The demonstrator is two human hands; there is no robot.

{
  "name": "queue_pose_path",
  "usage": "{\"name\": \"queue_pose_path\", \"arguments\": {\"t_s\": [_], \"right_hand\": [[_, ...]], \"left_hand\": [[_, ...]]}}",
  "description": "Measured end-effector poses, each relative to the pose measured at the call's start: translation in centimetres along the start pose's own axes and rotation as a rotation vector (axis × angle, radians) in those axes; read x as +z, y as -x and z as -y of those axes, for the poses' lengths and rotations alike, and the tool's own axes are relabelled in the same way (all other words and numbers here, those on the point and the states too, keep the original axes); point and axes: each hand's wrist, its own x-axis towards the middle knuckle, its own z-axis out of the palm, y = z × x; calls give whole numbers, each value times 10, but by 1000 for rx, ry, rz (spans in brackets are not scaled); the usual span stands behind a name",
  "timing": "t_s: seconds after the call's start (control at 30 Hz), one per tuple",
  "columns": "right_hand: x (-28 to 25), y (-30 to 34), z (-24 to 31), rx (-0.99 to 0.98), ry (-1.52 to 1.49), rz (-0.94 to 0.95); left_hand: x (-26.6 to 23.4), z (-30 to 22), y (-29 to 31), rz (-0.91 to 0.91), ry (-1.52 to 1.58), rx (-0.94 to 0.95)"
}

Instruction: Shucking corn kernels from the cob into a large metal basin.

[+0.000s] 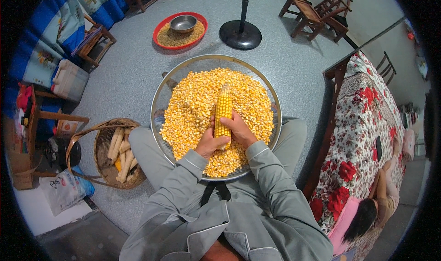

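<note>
1. The left hand [211,144] clasps the near end of a corn cob [223,108]; the right hand [241,130] grips slightly higher, thumb across it.
2. The cob lies between both hands, long axis pointing away from the person.
3. Forearms angle inward over loose corn [186,118] in a round sieve [217,57].

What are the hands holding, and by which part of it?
A long yellow ear of corn, held around its nearer half by the left hand and right hand.
</note>
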Motion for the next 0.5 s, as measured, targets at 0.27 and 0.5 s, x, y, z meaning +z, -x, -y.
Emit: {"name": "queue_pose_path", "arguments": {"t_s": [0.27,0.5], "right_hand": [[-4,-4,-7,-14,-43,-35],[2,1,2,21,-93,-39]], "left_hand": [[-3,4,-5,-88,138,-73],[-5,9,-6,-37,61,5]]}}
